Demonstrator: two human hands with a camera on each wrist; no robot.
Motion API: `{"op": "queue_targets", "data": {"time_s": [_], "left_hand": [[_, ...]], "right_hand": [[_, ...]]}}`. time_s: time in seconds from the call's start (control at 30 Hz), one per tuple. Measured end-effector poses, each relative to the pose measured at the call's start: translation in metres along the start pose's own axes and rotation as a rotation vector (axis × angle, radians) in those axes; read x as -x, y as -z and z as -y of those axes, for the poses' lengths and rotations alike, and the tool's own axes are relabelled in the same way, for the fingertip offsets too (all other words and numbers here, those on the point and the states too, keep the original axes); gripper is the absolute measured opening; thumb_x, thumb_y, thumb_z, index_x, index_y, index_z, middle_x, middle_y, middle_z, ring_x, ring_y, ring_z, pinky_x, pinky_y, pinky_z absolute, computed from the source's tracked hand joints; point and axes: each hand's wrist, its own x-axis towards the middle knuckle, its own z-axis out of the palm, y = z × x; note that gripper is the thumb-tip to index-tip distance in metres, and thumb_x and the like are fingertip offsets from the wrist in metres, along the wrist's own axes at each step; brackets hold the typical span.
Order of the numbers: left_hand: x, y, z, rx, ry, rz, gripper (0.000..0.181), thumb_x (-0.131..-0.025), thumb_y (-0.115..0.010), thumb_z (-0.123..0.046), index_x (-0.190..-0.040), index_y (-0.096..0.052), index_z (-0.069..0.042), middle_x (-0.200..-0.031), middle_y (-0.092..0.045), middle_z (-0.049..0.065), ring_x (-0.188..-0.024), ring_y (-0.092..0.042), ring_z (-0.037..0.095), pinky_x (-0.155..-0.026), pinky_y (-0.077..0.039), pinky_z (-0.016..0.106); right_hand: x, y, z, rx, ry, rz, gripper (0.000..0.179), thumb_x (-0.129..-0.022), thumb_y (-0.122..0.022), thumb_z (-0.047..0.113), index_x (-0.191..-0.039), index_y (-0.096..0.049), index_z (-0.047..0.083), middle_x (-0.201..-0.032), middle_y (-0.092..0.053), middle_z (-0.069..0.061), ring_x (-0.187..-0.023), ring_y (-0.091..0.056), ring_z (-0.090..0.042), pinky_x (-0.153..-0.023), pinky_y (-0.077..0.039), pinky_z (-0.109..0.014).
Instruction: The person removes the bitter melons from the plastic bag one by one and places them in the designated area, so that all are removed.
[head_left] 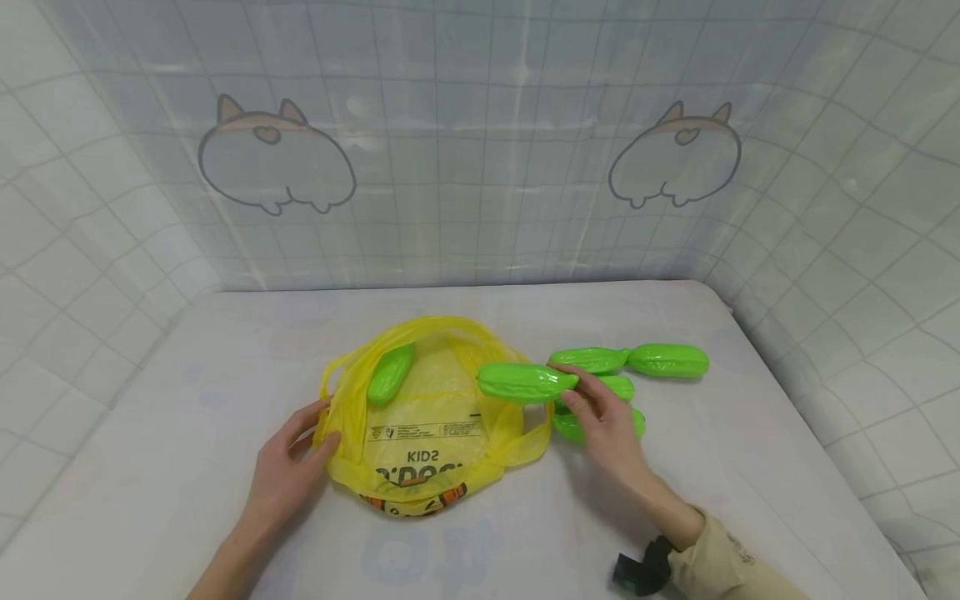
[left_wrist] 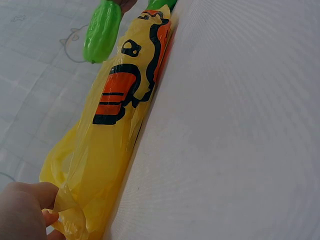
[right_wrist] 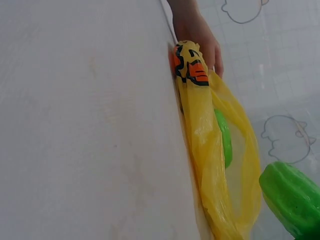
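Observation:
A yellow plastic bag [head_left: 348, 467] lies with its mouth spread wide, and one green toy cucumber [head_left: 391, 373] rests inside it. My left hand [head_left: 288, 467] pinches the bag's left edge; in the left wrist view its fingers [left_wrist: 42, 194] curl into the thin film. Between thumb and fingertips, my right hand [head_left: 603, 421] holds another glossy, ridged toy cucumber [head_left: 525, 382] by its pointed end, above the right side of the opening. The blunt end of this held cucumber [right_wrist: 292, 197] shows at the lower right of the right wrist view.
More green toy cucumbers lie to the right of the bag, one [head_left: 667, 360] farthest right and another [head_left: 590, 360] beside it; several are partly hidden by my right hand. The white tabletop [head_left: 750, 467] is bordered by tiled-pattern walls [head_left: 480, 167]. A black strap [head_left: 645, 567] is at my right cuff.

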Motion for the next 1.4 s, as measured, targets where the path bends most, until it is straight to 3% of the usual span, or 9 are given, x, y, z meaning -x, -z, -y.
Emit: {"op": "queue_targets", "data": {"time_s": [0.13, 0.3, 0.6, 0.77, 0.87, 1.13, 1.3, 1.4], "left_hand": [[0.000, -0.001, 0.002, -0.001, -0.007, -0.007, 0.055, -0.100, -0.060, -0.039, -0.148, -0.047, -0.018, -0.153, -0.046, 0.010, -0.135, -0.049, 0.034, -0.088, -0.034, -0.005], [-0.001, -0.002, 0.002, 0.000, -0.014, -0.013, 0.055, -0.099, -0.060, -0.039, -0.149, -0.046, -0.018, -0.152, -0.047, 0.010, -0.134, -0.050, 0.034, -0.087, -0.033, -0.006], [-0.002, -0.002, 0.003, -0.022, -0.003, -0.018, 0.056, -0.099, -0.060, -0.041, -0.149, -0.046, -0.019, -0.151, -0.049, 0.009, -0.134, -0.050, 0.031, -0.093, -0.041, 0.002], [-0.001, -0.004, 0.003, -0.018, -0.017, -0.029, 0.055, -0.099, -0.061, -0.039, -0.148, -0.047, -0.018, -0.150, -0.050, 0.010, -0.134, -0.050, 0.031, -0.089, -0.034, -0.005], [-0.001, -0.004, 0.003, -0.018, -0.025, -0.028, 0.055, -0.099, -0.060, -0.039, -0.148, -0.047, -0.017, -0.150, -0.050, 0.011, -0.134, -0.050, 0.032, -0.091, -0.036, -0.003], [0.001, -0.005, 0.003, -0.012, -0.029, -0.034, 0.055, -0.099, -0.061, -0.038, -0.148, -0.047, -0.017, -0.149, -0.051, 0.010, -0.133, -0.051, 0.031, -0.088, -0.031, -0.006], [0.002, -0.004, 0.002, -0.020, -0.033, -0.030, 0.055, -0.100, -0.060, -0.038, -0.148, -0.046, -0.016, -0.150, -0.049, 0.011, -0.133, -0.051, 0.032, -0.102, -0.047, 0.015], [0.001, -0.003, 0.002, -0.014, -0.039, -0.033, 0.055, -0.100, -0.060, -0.037, -0.148, -0.047, -0.015, -0.150, -0.049, 0.011, -0.133, -0.051, 0.033, -0.101, -0.046, 0.012]], "right_hand": [[0.001, 0.008, 0.000, 0.031, -0.004, -0.020, 0.036, -0.100, -0.057, 0.008, -0.136, -0.059, 0.006, -0.136, -0.063, -0.013, -0.119, -0.060, 0.000, -0.098, -0.050, -0.015], [0.002, 0.022, -0.001, 0.059, -0.015, -0.049, 0.036, -0.101, -0.057, 0.007, -0.136, -0.059, 0.007, -0.138, -0.062, -0.011, -0.124, -0.056, 0.002, -0.101, -0.047, -0.014], [0.004, 0.047, -0.008, 0.110, -0.007, -0.112, 0.035, -0.100, -0.056, 0.004, -0.135, -0.060, 0.006, -0.135, -0.063, -0.016, -0.122, -0.057, 0.004, -0.099, -0.047, -0.012], [0.004, 0.060, -0.011, 0.169, -0.014, -0.144, 0.034, -0.101, -0.055, 0.005, -0.135, -0.061, 0.008, -0.133, -0.063, -0.018, -0.118, -0.057, 0.007, -0.095, -0.048, -0.010], [0.005, 0.069, -0.013, 0.201, -0.013, -0.164, 0.034, -0.101, -0.055, 0.005, -0.134, -0.062, 0.009, -0.131, -0.065, -0.017, -0.115, -0.059, 0.007, -0.092, -0.049, -0.009], [0.009, 0.094, -0.020, 0.281, -0.035, -0.209, 0.033, -0.101, -0.057, 0.009, -0.134, -0.062, 0.008, -0.126, -0.067, 0.008, -0.113, -0.058, 0.010, -0.090, -0.048, -0.006], [0.012, 0.109, -0.030, 0.309, -0.074, -0.260, 0.034, -0.099, -0.060, 0.009, -0.134, -0.063, 0.008, -0.121, -0.066, 0.019, -0.111, -0.058, 0.012, -0.088, -0.048, -0.006], [0.014, 0.117, -0.035, 0.309, -0.095, -0.296, 0.035, -0.098, -0.062, 0.008, -0.133, -0.064, 0.007, -0.118, -0.065, 0.022, -0.108, -0.059, 0.012, -0.087, -0.048, -0.005]]}}
